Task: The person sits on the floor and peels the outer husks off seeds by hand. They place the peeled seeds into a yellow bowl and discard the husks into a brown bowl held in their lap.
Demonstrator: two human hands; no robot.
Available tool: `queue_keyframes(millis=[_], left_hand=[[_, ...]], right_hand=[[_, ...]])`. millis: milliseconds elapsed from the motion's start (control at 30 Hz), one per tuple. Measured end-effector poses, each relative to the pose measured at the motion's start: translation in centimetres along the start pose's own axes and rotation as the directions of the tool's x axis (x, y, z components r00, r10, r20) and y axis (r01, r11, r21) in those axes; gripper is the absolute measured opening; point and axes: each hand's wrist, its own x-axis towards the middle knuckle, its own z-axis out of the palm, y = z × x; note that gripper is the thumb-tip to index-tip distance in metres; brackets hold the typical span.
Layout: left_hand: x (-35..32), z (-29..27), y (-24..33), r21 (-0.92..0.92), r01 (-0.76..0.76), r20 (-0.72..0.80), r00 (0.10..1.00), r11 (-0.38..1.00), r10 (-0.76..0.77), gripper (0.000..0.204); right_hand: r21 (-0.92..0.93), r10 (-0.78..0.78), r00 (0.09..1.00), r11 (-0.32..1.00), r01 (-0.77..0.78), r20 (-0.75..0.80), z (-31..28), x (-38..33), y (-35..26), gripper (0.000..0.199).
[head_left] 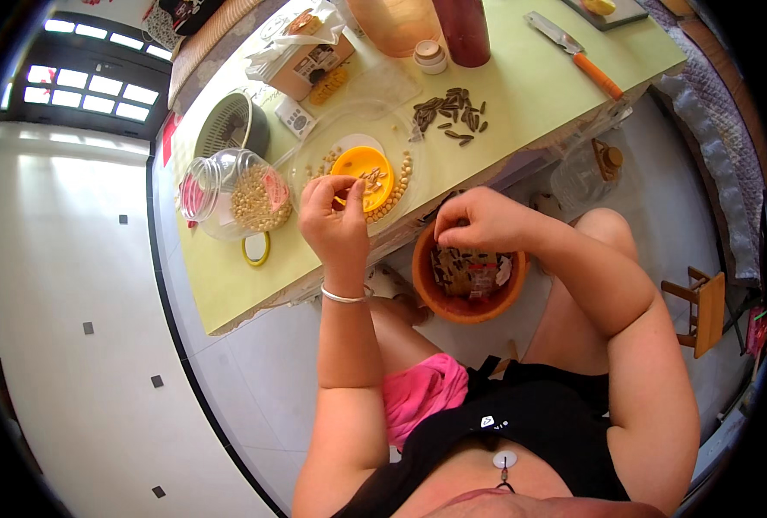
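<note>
Pale kernels in yellow dish, both hands near table edge

Pale kernels (373, 180) lie in the yellow dish (349, 161), on a see-through round plate (321, 138) near the table's near edge. Left hand (332, 219) at dish's near-left rim, thumb and fingertips pinched together; can't tell if a kernel is between them or if it touches the dish. Right hand (489, 221) over the orange-brown bin (461, 314), fingers curled, tips tucked from view; can't tell if closed on anything.

Handling, judged: kernels very light, dry, easily crushed, best in a gentle fingertip pinch by the sides. Dark seeds (453, 110), far right of dish, likely stiff-shelled and a bit slick; pinch across the middle. Dish looks like light plastic, could slide; take it by the rim.

Edges: table (522, 116) drops off just on the near side of the plate, bin below. Pale round beans (402, 186) curve around dish's right side, easy to scatter. See-through jar (258, 197) crowds the left. More room to the right, between dark seeds and orange-handled knife (592, 72)
</note>
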Motion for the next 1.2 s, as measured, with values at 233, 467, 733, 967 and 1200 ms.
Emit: queue_keyframes(millis=[233, 467, 733, 967, 1200], left_hand=[[0.3, 0.5, -1.1, 0.265, -0.165, -0.025, 0.984, 0.95, 0.177, 0.009], [-1.3, 3.6, 0.8, 0.117, -0.295, 0.05, 0.956, 0.948, 0.291, 0.008], [-1.4, 4.2, 1.2, 0.065, -0.333, 0.091, 0.941, 0.941, 0.327, 0.008], [-1.3, 4.4, 1.2, 0.105, -0.407, 0.039, 0.913, 0.907, 0.405, 0.018], [-1.6, 4.7, 0.6, 0.019, -0.459, 0.088, 0.885, 0.888, 0.456, 0.019]], right_hand=[[-0.253, -0.1, 0.907, 0.968, -0.008, -0.41, -1.9, 1.0, -0.6, 0.019], [-0.703, -0.474, 0.643, 0.696, -0.145, -0.602, -3.8, 4.9, 2.9, 0.009], [-0.779, -0.518, 0.647, 0.595, -0.199, -0.56, -3.4, 6.3, 3.6, 0.006], [-0.586, -0.482, 0.702, 0.802, 0.115, -0.523, -2.3, 5.3, 0.7, 0.011], [0.183, -0.072, 0.904, 0.969, 0.163, -0.42, -0.3, 2.9, 0.2, 0.013]])
